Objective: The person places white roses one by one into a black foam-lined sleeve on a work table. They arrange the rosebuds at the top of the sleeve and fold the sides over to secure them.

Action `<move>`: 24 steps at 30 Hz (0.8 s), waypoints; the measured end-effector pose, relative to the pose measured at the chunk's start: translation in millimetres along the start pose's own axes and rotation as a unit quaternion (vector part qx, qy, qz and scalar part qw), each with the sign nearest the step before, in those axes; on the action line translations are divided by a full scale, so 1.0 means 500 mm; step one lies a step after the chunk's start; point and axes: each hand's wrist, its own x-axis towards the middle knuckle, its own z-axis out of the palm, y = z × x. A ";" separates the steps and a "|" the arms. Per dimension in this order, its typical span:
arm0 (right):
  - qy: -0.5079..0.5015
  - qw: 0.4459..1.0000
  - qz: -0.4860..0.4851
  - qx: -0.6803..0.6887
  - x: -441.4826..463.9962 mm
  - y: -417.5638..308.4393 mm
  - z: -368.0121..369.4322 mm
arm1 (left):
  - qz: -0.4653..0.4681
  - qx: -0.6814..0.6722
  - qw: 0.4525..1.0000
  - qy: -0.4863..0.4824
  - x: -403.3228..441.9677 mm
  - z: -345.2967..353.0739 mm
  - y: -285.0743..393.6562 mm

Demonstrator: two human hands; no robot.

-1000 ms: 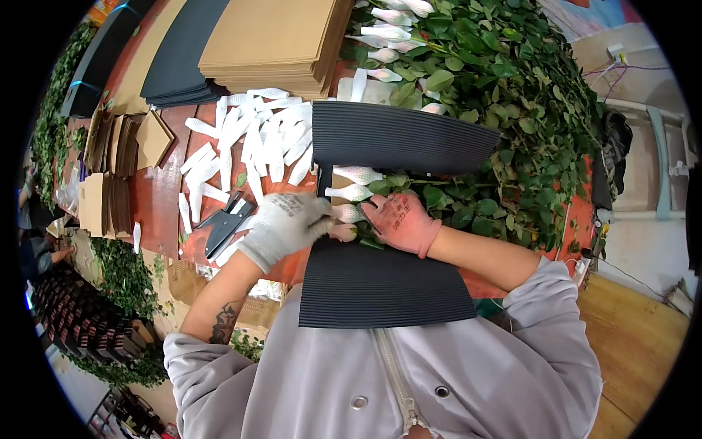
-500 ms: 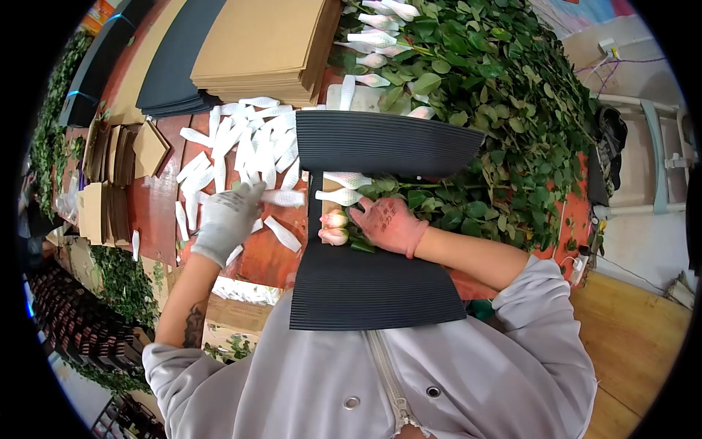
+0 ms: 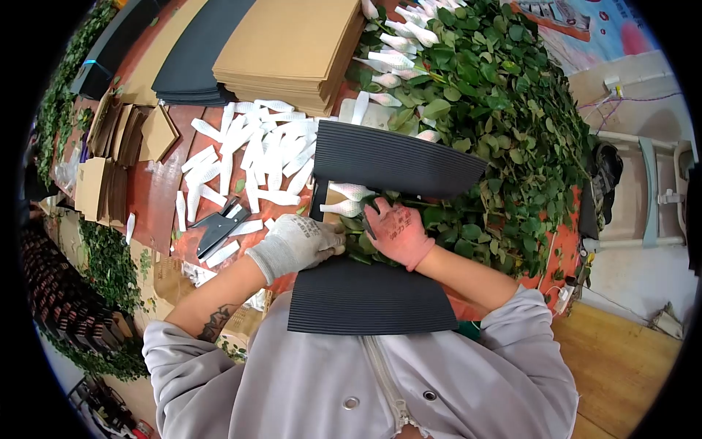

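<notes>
My left hand, in a pale grey glove, is closed with fingers curled at the inner edge of the black corrugated wrap. What those fingers hold is hidden, and the bare rosebuds are covered too. Beside it my right hand, in a pink glove, bends its fingers round rose stems, partly hidden by leaves. Just left of its fingertips lie two netted rosebuds on brown card. Behind them rises the wrap's other flap.
White net sleeves are heaped left of the wrap, with a black stapler among them. Brown card sheets and black sheets are stacked behind. Leafy rose stems with netted heads cover the right side.
My left hand has moved right from the sleeve pile to the rosebuds, uncovering the stapler. My right hand stays by the stems, its fingers more bent. The view has shifted slightly.
</notes>
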 end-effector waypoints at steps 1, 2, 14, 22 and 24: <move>-0.030 0.999 0.015 0.006 0.006 -0.008 -0.016 | -0.003 0.001 1.000 0.003 -0.001 0.005 -0.005; -0.030 0.999 0.012 0.005 0.007 -0.006 -0.014 | 0.007 -0.008 1.000 0.020 -0.001 0.018 -0.011; 0.010 0.999 -0.031 0.041 0.015 -0.018 0.019 | 0.061 -0.005 0.995 0.084 -0.004 0.057 -0.029; 0.023 0.998 -0.034 0.056 0.016 -0.011 0.044 | -0.060 0.093 0.972 0.206 0.029 0.036 -0.061; -0.010 0.998 -0.051 0.027 0.024 -0.013 0.048 | -0.061 0.129 0.976 0.165 0.055 0.060 -0.086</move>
